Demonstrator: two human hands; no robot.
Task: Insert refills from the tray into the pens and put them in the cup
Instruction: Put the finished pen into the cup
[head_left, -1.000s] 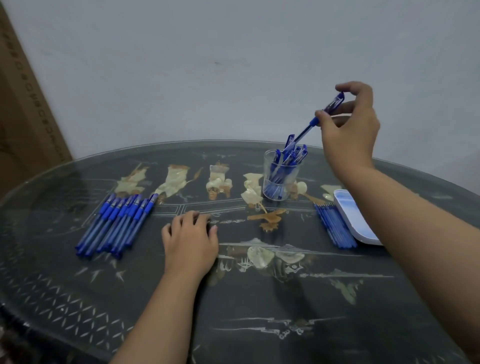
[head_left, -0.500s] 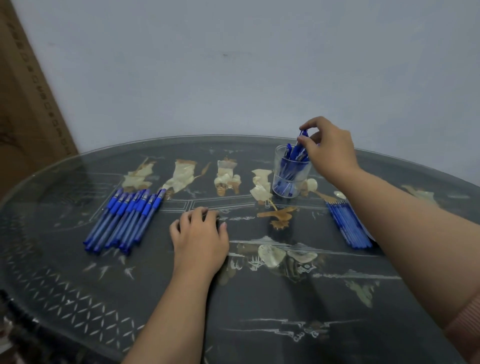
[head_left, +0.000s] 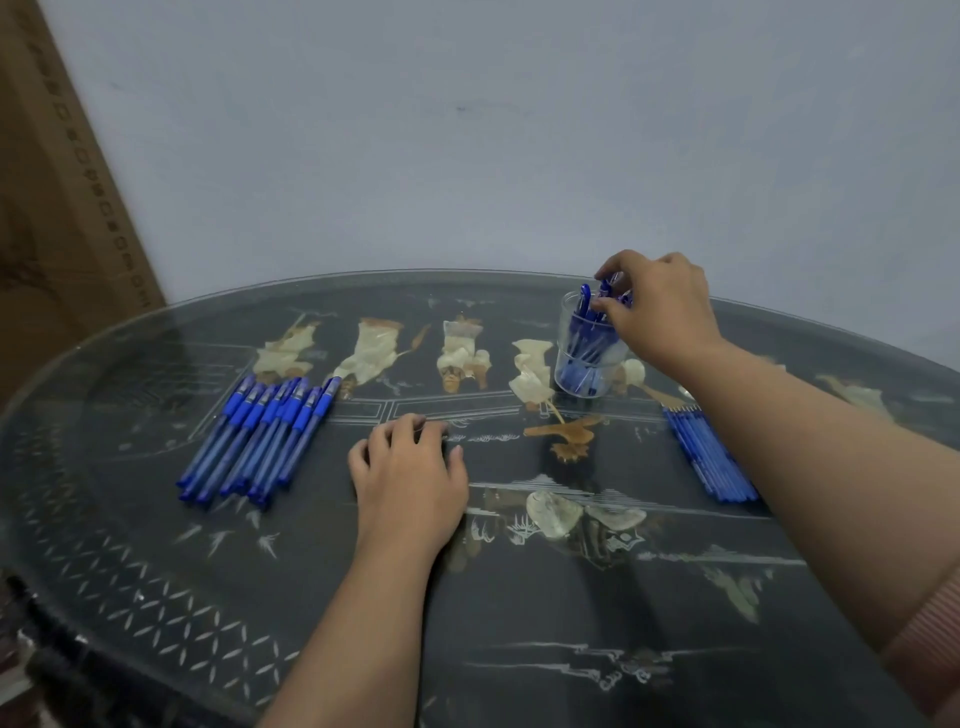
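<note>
A dark, glass-covered worktop (head_left: 519, 623) with pale inlaid figures is set against a plain grey wall (head_left: 467, 156). Nearest, the left hand (head_left: 410, 483) is rested palm down on the glass. Its grip is loose and empty, with the fingers lightly bent. Just beyond it and to its left, a row of blue pens (head_left: 260, 436) is laid side by side. These are judged to be the ones not yet filled, though whether refills are inside them cannot be told. Across on the right, a bundle of blue refills (head_left: 711, 457) is laid on the glass beside the right forearm; the tray is not seen. Farther back a clear cup (head_left: 587, 358) is stood, with several blue pens leaning inside it. The right hand (head_left: 660, 306) is placed over the rim of the cup. Its grip is closed, fingertip and thumb, on the top of one pen (head_left: 604, 289) already lowered in. The task is judged part done: one batch has been put in the cup, and the whole row and a good bundle of refills are left.
</note>
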